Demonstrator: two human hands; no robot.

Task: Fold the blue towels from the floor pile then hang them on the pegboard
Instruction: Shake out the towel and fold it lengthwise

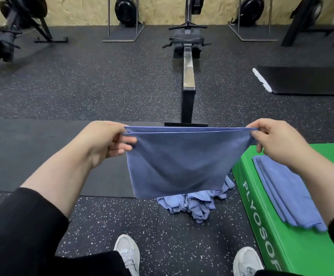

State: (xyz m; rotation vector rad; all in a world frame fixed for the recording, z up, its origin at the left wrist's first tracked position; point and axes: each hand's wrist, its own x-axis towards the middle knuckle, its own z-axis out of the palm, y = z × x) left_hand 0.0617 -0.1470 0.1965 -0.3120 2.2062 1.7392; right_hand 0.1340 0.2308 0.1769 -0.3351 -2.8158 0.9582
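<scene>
A blue towel [178, 162], folded in half, hangs stretched in the air in front of me. My left hand [104, 140] pinches its doubled upper left corner. My right hand [275, 140] pinches the upper right corner. Below and behind the towel, a crumpled pile of blue towels [196, 204] lies on the speckled floor. Folded blue towels [285, 192] lie flat in a stack on top of a green plyo box [261, 226] at the right. No pegboard is in view.
A rowing machine [188, 76] stretches away from me in the middle, its foot just beyond the towel. A dark mat [32, 154] lies at the left, another black mat [309, 80] at the far right. Exercise machines line the back wall. My two white shoes [128, 253] stand below.
</scene>
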